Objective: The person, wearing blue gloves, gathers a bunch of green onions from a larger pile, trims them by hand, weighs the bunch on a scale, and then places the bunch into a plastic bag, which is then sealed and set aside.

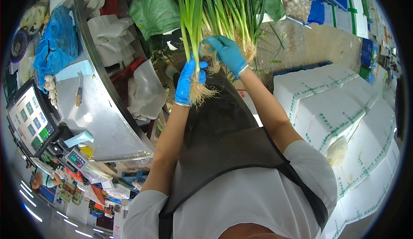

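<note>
My left hand [189,82], in a blue glove, is closed around the pale lower stems of a few scallions [192,15]. Their shaggy roots [201,93] hang below the fist, and the long green leaves point away from me. To the right, my right hand [228,54], in a teal glove, reaches across with its fingers stretched toward the held stems; I see nothing in it. Just beyond it lies a larger pile of scallions [230,10], roots toward me, on a green woven sack [155,8].
On the left, a steel table [107,129] carries a knife [79,90], a blue plastic bag [58,38], a touch screen [31,118] and a small digital display [76,159]. White foam boxes [327,97] are stacked at right. A bag of garlic bulbs [294,2] stands far right.
</note>
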